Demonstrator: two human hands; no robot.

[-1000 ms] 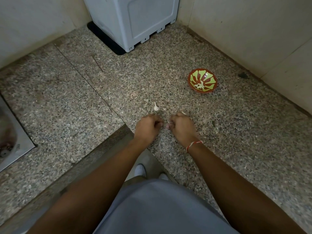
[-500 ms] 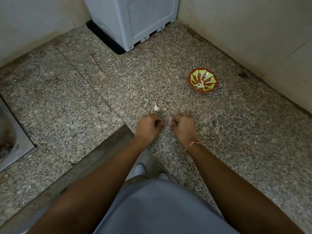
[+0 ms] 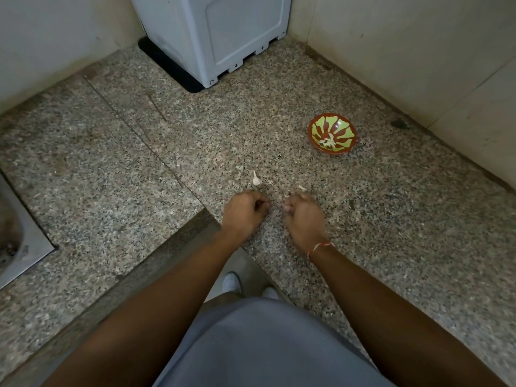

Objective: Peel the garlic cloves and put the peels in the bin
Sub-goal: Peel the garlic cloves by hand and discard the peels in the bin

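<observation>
My left hand (image 3: 245,210) and my right hand (image 3: 303,216) hover as loose fists over the speckled granite counter (image 3: 391,233), a small gap between them. The right hand pinches a small pale garlic clove at its fingertips. The left hand's fingers are curled, and nothing shows between them. An unpeeled garlic clove (image 3: 256,180) lies just beyond the left hand. Two scraps of peel (image 3: 301,187) lie just beyond the right hand. A red and green bowl (image 3: 315,127) at the right back holds pale garlic pieces.
A grey-white plastic box (image 3: 223,37) stands on a black mat in the back corner between pale walls. A steel sink (image 3: 19,247) is set into the counter at the far left. The counter's front edge runs just below my hands, with my feet on the floor beneath.
My hands were nearly touching and have drawn slightly apart. The scraps of peel beyond the right hand have come into view.
</observation>
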